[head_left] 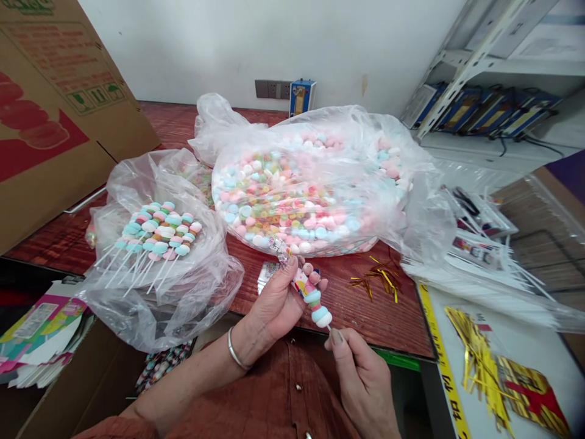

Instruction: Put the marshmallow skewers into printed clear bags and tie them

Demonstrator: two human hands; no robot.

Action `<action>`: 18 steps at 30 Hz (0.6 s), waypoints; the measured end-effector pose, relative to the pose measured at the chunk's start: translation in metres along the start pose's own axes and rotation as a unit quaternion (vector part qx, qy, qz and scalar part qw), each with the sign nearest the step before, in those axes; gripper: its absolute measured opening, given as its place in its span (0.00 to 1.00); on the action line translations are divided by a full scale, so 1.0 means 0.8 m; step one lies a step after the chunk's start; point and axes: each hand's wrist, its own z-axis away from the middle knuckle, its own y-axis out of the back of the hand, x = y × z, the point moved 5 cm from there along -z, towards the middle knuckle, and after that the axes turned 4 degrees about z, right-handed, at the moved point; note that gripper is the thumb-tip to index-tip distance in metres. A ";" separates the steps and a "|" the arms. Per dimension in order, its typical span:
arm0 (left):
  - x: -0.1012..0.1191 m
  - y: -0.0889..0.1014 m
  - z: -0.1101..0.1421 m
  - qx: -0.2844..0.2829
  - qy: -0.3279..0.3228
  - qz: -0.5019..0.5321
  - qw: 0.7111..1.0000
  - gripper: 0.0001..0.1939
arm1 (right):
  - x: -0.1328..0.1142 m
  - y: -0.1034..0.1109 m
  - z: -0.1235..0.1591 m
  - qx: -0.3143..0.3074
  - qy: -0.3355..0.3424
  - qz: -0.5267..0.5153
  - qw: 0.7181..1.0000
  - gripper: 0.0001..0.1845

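Observation:
My left hand (278,302) is closed round a candy skewer (315,302) of pastel marshmallow pieces, partly inside a clear wrapper (280,247) that sticks up past my thumb. My right hand (361,372) pinches the skewer's thin stick just below the lowest white piece. Both hands hover at the near edge of the red-brown table (365,311). A silver bangle (235,350) sits on my left wrist. Behind my hands lies a big clear bag (311,195) full of loose pastel candies.
Left of it, an open plastic bag (159,256) holds several finished skewers. Gold twist ties (379,277) lie on the table, and more (479,360) on a white surface at right. A large cardboard box (50,110) stands at left. Metal shelving (479,55) rises at back right.

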 end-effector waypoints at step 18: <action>-0.028 0.001 0.008 0.005 0.048 -0.101 0.994 0.09 | -0.017 -0.008 -0.031 0.068 0.098 0.080 0.990 0.12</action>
